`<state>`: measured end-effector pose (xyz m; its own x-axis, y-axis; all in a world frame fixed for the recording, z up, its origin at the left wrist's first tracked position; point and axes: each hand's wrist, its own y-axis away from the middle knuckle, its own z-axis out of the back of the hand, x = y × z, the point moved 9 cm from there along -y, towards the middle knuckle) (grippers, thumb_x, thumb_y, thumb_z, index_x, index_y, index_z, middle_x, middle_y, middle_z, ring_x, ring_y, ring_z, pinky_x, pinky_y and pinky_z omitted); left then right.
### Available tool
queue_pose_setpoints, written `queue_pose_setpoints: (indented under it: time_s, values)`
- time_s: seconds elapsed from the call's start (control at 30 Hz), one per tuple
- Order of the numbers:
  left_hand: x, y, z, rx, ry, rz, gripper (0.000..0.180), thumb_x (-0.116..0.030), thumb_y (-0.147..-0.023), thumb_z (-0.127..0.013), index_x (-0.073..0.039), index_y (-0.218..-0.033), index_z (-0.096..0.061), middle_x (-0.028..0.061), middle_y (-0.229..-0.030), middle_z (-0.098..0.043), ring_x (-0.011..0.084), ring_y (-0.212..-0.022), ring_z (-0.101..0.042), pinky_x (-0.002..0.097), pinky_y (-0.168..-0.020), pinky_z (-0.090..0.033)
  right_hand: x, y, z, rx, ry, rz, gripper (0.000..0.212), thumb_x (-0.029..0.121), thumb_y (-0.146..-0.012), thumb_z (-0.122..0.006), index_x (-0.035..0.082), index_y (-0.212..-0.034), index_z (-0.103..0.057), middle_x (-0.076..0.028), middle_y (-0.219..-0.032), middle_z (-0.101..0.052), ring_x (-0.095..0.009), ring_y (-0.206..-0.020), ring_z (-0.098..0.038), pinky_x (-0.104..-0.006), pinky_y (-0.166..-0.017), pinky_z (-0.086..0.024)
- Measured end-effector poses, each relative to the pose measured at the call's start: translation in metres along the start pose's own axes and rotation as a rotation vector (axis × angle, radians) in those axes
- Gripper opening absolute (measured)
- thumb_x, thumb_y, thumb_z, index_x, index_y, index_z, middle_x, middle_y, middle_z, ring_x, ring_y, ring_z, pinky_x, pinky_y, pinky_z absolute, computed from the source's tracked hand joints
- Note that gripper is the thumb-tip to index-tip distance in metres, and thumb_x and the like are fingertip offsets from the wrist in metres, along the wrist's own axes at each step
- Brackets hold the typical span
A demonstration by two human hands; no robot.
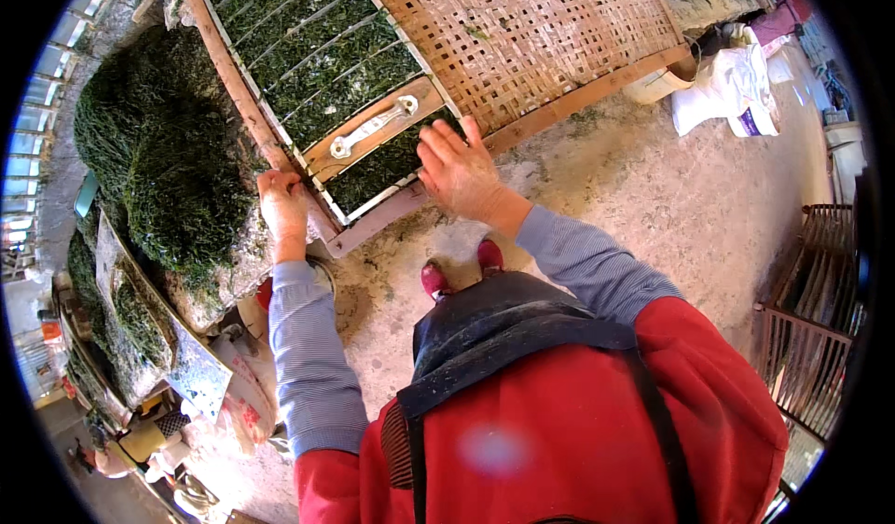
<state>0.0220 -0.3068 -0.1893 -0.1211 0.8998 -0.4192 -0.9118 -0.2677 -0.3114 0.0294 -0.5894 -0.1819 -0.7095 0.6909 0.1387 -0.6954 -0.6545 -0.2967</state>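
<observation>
L hand (pixel 282 202) clenched on wooden frame (pixel 244 100) edge by the tray's (pixel 328 53) near corner; fingertips hidden. R hand (pixel 459 170) open, flat on tray's near end, over green leaves (pixel 375 163), palm side unseen. Metal handle (pixel 373 126) between hands. Woven mat (pixel 522 30) cut off at top.

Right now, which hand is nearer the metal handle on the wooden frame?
Right. The right hand rests on the frame's edge just right of the metal handle; the left hand grips the frame's left rail, farther away.

Head-worn fisheye, facing steeply down, close overhead
</observation>
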Motion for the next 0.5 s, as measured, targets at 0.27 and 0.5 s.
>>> queue_pose_setpoints:
  time_s: [0.27,0.5]
  values:
    - [0.005,-0.008,-0.003,0.098,-0.07,-0.127,0.016,0.001,-0.072,-0.058,-0.006,-0.085,-0.061,0.0152,-0.085,-0.059,0.0345,-0.079,-0.059,0.0403,-0.07,-0.05,-0.071,-0.006,0.033,-0.214,-0.266,-0.23,0.017,0.025,-0.083,-0.055,0.01,-0.086,-0.062,-0.01,-0.089,-0.062,-0.025,-0.08,-0.062,-0.0412,-0.073,-0.049]
    - [-0.099,-0.014,0.006,0.281,0.968,0.247,0.012,0.011,-0.082,-0.053,0.002,-0.089,-0.058,0.0089,-0.08,-0.062,0.0165,-0.07,-0.066,0.0229,-0.059,-0.055,-0.121,0.04,-0.019,0.105,-0.571,-0.503,0.028,0.027,-0.069,-0.072,0.007,-0.086,-0.062,-0.015,-0.084,-0.063,-0.034,-0.079,-0.062,-0.042,-0.067,-0.049]
